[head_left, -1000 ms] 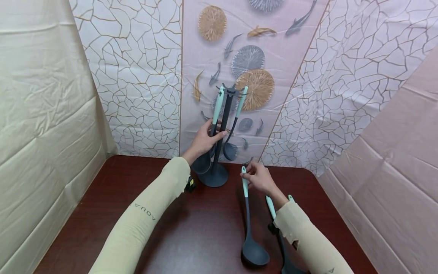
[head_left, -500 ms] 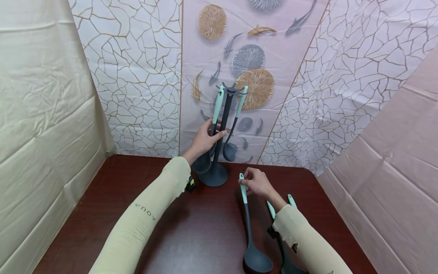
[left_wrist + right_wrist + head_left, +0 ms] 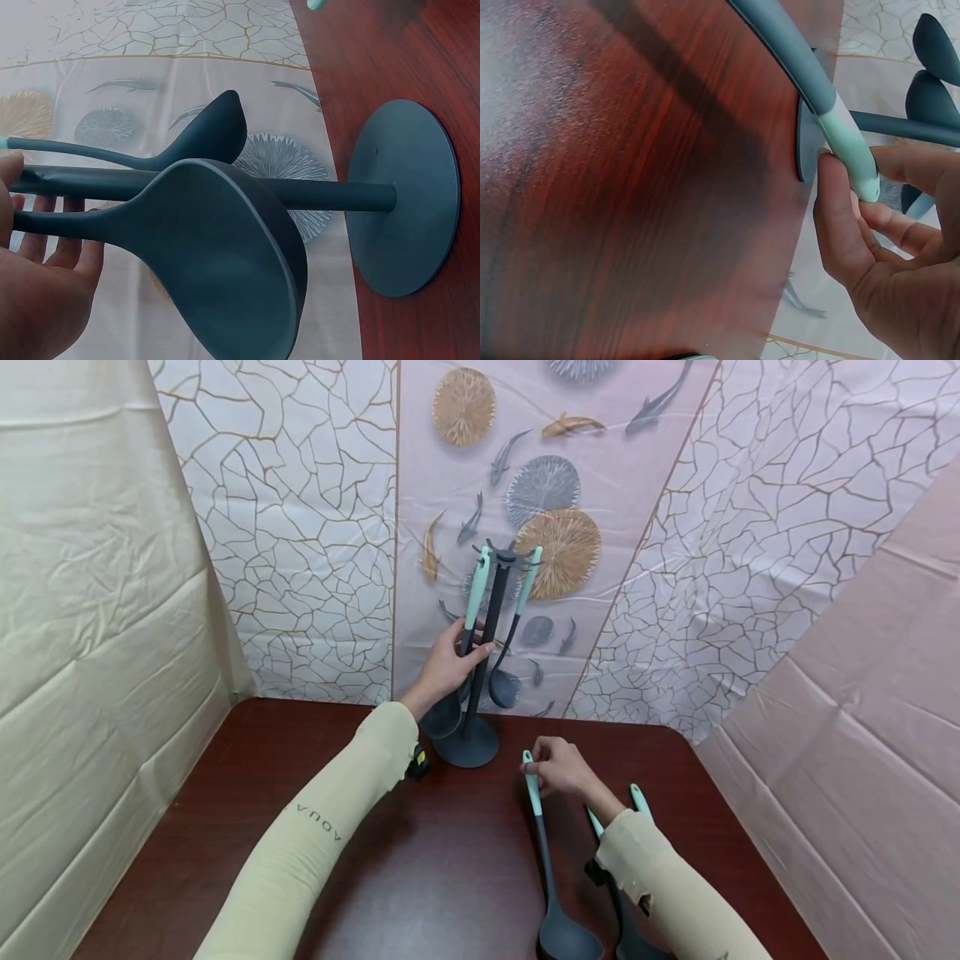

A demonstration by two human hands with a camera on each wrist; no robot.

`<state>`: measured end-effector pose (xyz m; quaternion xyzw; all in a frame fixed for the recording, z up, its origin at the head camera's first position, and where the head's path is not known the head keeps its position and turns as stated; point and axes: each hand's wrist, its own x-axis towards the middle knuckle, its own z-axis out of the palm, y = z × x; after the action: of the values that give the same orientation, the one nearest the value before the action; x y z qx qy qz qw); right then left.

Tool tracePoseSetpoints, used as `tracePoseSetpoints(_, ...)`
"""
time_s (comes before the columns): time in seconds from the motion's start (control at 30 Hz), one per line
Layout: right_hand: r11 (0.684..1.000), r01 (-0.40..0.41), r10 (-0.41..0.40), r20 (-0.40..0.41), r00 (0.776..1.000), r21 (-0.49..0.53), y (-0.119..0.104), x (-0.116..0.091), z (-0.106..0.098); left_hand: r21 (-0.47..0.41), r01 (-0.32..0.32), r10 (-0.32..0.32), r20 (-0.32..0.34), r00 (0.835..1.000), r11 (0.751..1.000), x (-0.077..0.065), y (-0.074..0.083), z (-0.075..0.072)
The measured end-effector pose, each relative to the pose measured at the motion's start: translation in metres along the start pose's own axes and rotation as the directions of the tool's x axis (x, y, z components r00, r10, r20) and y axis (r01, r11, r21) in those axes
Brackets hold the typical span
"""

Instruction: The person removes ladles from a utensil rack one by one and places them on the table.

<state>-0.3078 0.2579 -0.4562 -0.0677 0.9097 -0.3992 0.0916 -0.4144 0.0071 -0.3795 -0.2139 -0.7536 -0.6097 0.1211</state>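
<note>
My left hand (image 3: 444, 667) grips the dark post of a utensil stand (image 3: 467, 745), the shaft of a hanging ladle lying inside the same grip. That ladle (image 3: 217, 255) has a wide grey bowl in the left wrist view and a mint handle at the stand's hooks. A second utensil (image 3: 504, 687) hangs on the stand's right side. Nearer me, my right hand (image 3: 561, 768) pinches the mint handle end of another ladle (image 3: 550, 893), fingers and thumb on either side. Its handle is raised, and its grey bowl is low over the table, toward the front.
Two more mint-handled utensils lie at the right of the dark red table (image 3: 420, 877); one handle (image 3: 640, 799) shows beyond the right forearm, which partly hides them. Patterned cloth (image 3: 300, 543) stands behind the table's back edge.
My right hand has come toward me and slightly left, bringing the pinched ladle with it, its bowl shifting nearer the front. The left hand stays on the stand.
</note>
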Motion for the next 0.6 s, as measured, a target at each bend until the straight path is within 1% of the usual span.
tracePoseSetpoints(0.17,1.000,-0.022,0.022,0.006,1.000,0.001,0.003,-0.001,0.001,0.001,0.004,-0.004,-0.005,1.000,1.000,0.000,0.001,0.000)
tracePoseSetpoints(0.43,0.997,-0.075,0.075,0.013,0.997,0.008,0.014,0.000,0.004,0.035,0.017,-0.016,-0.009,1.000,0.999,0.000,0.002,0.001)
tracePoseSetpoints(0.6,0.997,-0.078,0.077,0.025,0.997,0.016,0.017,-0.002,0.006,0.025,0.027,-0.027,-0.003,1.000,0.999,0.001,0.002,0.001)
